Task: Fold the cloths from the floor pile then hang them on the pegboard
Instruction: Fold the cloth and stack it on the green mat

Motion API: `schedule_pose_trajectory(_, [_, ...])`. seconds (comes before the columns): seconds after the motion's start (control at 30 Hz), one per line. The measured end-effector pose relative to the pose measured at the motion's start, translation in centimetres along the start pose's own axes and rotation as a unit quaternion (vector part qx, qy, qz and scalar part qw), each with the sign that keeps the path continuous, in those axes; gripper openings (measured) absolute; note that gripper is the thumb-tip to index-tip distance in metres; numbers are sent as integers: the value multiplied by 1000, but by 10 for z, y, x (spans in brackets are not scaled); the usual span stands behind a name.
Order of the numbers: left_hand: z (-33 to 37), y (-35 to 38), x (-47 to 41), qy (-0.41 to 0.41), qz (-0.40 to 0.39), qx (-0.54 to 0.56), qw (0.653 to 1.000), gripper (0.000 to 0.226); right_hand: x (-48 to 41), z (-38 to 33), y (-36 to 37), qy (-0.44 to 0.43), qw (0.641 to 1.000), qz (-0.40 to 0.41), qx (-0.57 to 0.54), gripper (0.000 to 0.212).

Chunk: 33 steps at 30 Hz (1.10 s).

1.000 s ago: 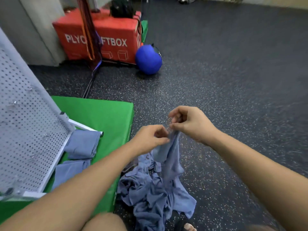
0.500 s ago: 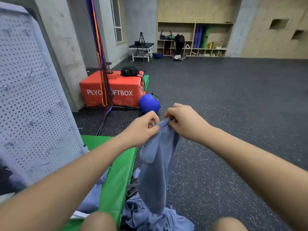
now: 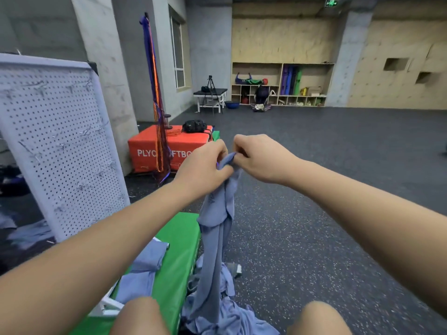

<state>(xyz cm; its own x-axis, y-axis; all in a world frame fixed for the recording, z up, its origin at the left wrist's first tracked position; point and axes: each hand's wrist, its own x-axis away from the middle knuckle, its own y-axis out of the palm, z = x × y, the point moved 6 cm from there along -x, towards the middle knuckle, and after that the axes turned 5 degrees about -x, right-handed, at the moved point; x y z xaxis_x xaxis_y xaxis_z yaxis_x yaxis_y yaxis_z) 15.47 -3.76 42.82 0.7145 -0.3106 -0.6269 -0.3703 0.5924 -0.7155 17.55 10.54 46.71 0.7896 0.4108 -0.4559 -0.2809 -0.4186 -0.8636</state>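
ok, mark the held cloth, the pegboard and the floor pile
held cloth (image 3: pixel 217 228), head view, middle of the hanging length.
pegboard (image 3: pixel 60 146), head view, perforated face.
floor pile (image 3: pixel 232 317), head view, crumpled fabric near the bottom edge.

hands (image 3: pixel 229 163) pinch cloth (image 3: pixel 215 228) | pile (image 3: pixel 225 317) below | pegboard (image 3: pixel 60 146) left

Two hands show: the left hand (image 3: pixel 203 165) and the right hand (image 3: pixel 261 158), both pinching one blue cloth (image 3: pixel 215 228). One heap of cloths (image 3: pixel 225 317) lies on the floor; the pieces in it are too tangled to count. On the one green mat (image 3: pixel 180 240) there seem to be two more: a near folded cloth (image 3: pixel 136 285) and a far folded cloth (image 3: pixel 151 256). There is one white pegboard (image 3: pixel 60 146), one orange plyo box (image 3: pixel 150 147), one black bag (image 3: pixel 194 126), one tripod (image 3: pixel 211 90) and two bare knees.
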Motion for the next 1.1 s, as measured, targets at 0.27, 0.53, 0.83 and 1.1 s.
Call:
schedule_pose_trajectory(0.27, [25, -27, 4, 36, 11, 28, 999, 26, 20, -15, -27, 15, 999, 32, -35, 23])
schedule_pose_trajectory(0.53, [28, -26, 0, 31, -6, -24, 999, 9, 38, -16, -44, 17, 999, 20, -46, 12])
schedule_pose_trajectory(0.83, [-2, -29, 3, -27, -24, -12, 999, 21, 56, 30, -51, 56, 998, -11, -10, 7])
schedule_pose_trajectory(1.1, [-29, -34, 10, -56, -91, -17, 994, 26, 70, 50, -40, 50, 996, -62, 43, 6])
